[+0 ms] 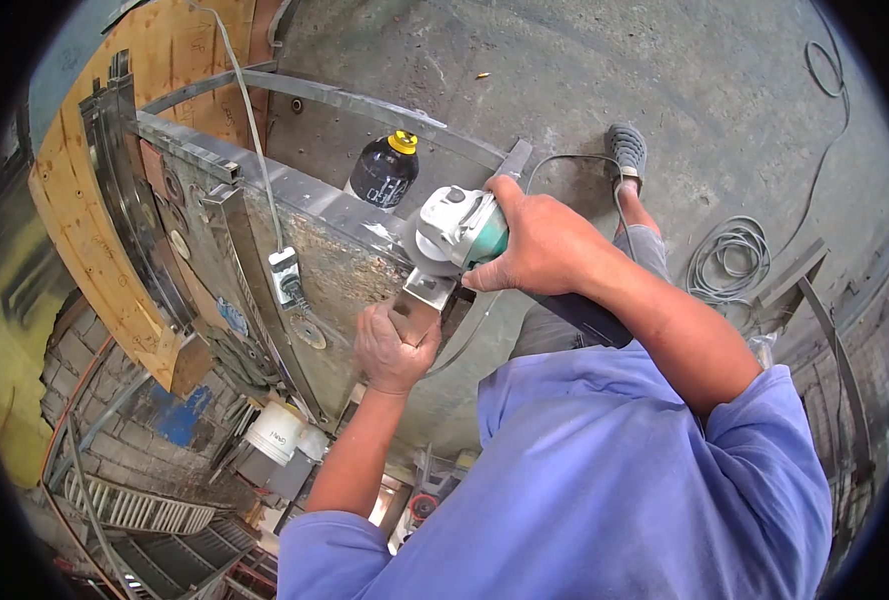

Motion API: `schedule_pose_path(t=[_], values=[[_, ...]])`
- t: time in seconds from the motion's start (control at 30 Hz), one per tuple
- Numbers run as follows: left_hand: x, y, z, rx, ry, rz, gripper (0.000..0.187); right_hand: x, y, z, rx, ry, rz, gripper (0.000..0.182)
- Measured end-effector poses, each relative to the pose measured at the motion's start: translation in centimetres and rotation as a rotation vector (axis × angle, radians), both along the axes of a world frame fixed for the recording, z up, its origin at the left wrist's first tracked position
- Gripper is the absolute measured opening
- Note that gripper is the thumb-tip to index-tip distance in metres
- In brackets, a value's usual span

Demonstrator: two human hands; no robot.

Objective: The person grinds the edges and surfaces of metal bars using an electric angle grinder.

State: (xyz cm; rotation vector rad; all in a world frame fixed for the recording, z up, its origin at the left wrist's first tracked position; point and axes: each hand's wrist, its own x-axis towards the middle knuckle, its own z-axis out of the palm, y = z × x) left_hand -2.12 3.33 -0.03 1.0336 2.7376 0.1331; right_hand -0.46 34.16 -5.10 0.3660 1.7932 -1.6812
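My right hand [545, 240] wraps round the body of a white and teal angle grinder [455, 222]. The grinder's disc [429, 258] sits right at the upper end of a small shiny metal piece [431, 290]. My left hand [395, 350] grips the lower part of that piece, thumb and fingers closed on it, close over the edge of a worn workbench [330, 262]. Just beyond the grinder stands a dark bottle [383, 175] with a yellow cap.
A white power socket [286, 278] with a plug lies on the bench, its cord running upward. Metal bars and a plywood panel [95, 250] stand at the left. A coiled cable [730, 262] lies on the concrete floor at right. Below left is a white bucket [276, 432].
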Motion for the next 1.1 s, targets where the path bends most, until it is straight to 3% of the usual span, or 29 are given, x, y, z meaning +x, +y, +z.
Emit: schedule_pose_path(t=[0.37,0.67,0.77,0.87,1.1], values=[[0.1,-0.6,-0.2,-0.044,0.009,0.007,0.069,-0.7,0.0,2.2,-0.031,0.119,0.025,0.091],[0.0,-0.2,-0.1,-0.031,0.000,-0.012,0.067,-0.9,-0.6,0.8,0.128,0.166,0.134,0.090],[0.0,-0.9,-0.3,-0.027,0.015,-0.029,0.072,0.6,-2.2,0.2,0.113,0.054,0.110,0.092],[0.2,-1.1,-0.3,-0.041,0.019,-0.023,0.073,1.7,-0.7,-2.0,0.194,-0.058,-0.074,0.082],[0.2,-1.3,-0.4,-0.051,0.027,-0.019,0.072,1.3,0.4,0.4,0.060,0.103,-0.063,0.087]])
